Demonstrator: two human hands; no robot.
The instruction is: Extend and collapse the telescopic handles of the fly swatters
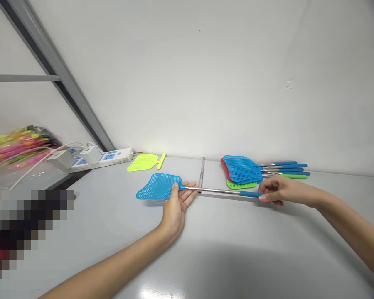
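A blue fly swatter [157,187] with a thin metal rod and a blue grip is stretched sideways just above the white table [224,249]. My left hand [178,203] pinches the base of its mesh head, thumb on the mesh and fingers under the neck. My right hand [276,190] is closed around the blue grip at the rod's other end. Behind my right hand lies a pile of finished swatters [241,170], blue on top, red and green beneath, handles pointing right.
A yellow-green swatter head [143,162] and a bare metal rod [202,171] lie near the wall. A white power strip [96,160] with plugged adapters sits at the back left, beside bagged colourful swatters [15,145]. A blurred patch covers the left edge.
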